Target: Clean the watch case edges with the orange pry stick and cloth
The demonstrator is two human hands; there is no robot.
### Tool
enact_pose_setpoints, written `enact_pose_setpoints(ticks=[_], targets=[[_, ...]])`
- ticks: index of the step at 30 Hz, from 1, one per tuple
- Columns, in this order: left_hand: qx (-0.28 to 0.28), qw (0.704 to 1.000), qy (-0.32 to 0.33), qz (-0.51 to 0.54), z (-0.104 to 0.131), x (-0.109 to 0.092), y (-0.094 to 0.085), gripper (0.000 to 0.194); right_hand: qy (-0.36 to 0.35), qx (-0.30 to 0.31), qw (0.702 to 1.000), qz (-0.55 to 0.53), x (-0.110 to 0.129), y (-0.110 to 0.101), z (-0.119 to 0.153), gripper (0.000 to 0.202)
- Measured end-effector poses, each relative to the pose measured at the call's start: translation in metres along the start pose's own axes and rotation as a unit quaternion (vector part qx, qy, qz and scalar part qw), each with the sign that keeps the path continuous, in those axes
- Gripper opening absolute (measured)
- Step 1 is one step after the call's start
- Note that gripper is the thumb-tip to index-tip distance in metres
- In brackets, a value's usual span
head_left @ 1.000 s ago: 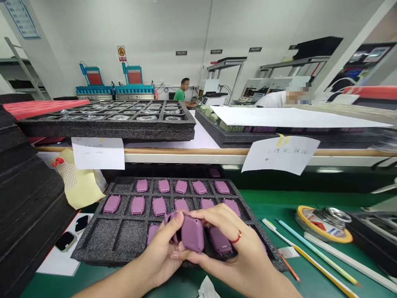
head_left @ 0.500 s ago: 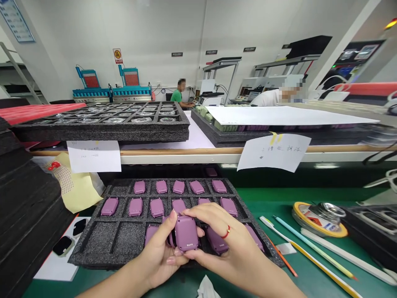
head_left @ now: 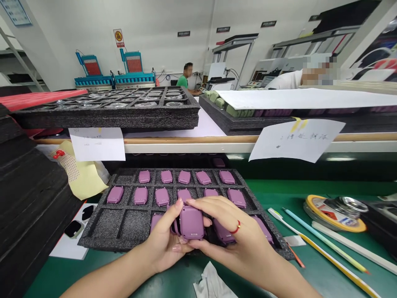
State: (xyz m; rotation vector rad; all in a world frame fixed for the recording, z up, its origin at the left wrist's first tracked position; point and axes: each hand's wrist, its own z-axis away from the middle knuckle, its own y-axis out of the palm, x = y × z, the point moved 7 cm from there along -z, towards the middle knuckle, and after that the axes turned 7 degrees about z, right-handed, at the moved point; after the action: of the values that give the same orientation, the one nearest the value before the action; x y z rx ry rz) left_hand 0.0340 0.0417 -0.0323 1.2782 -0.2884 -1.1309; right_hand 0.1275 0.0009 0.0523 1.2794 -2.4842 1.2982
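Note:
Both hands meet around a purple watch-shaped case [head_left: 191,222] above the front of a black foam tray [head_left: 133,223]. My left hand [head_left: 166,238] has its thumb at the case's left edge and its fingers curled beneath; part of another purple piece shows on that side. With a red ring on one finger, my right hand [head_left: 231,231] grips the case's top and bottom corners from the right. More purple cases [head_left: 141,195] lie singly in the tray's compartments, and two front-left compartments hold nothing. My hands hide some of the front row.
On the right lie a toothbrush [head_left: 297,234], a light blue and yellow stick [head_left: 325,240] and a yellow-rimmed reel [head_left: 335,213]. A crumpled cloth [head_left: 214,283] is near me. Stacked black foam [head_left: 31,207] stands left. A shelf [head_left: 186,145] crosses behind, holding trays; two people are beyond.
The camera view has shifted, so the shelf and tray appear higher and more of the cloth shows. Both hands keep hold of the purple case.

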Motion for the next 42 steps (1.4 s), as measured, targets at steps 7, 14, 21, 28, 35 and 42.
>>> enact_pose_setpoints(ticks=[7,14,21,28,35,42], targets=[[-0.005,1.000,-0.001,0.008,0.000,0.002,-0.002,0.054,-0.007,0.001,0.999,0.032,0.005,-0.001,0.000,0.052],[-0.018,0.996,0.081,0.036,0.003,-0.004,0.000,0.048,0.147,0.035,0.980,0.126,-0.061,-0.017,-0.022,0.032],[0.028,0.997,0.061,0.038,0.003,-0.008,0.004,0.039,0.219,0.073,0.954,0.190,-0.157,0.012,-0.060,0.024],[0.018,0.996,0.081,-0.009,0.005,-0.009,0.006,0.044,0.232,0.035,0.968,0.084,-0.150,0.011,-0.060,0.023],[-0.007,0.998,0.065,-0.001,0.001,-0.003,-0.002,0.045,0.073,0.112,0.983,-0.122,-0.023,0.007,-0.033,0.037],[0.011,0.998,0.067,0.000,-0.001,-0.004,0.002,0.053,0.047,0.028,0.989,-0.137,-0.013,0.012,-0.014,0.010]])
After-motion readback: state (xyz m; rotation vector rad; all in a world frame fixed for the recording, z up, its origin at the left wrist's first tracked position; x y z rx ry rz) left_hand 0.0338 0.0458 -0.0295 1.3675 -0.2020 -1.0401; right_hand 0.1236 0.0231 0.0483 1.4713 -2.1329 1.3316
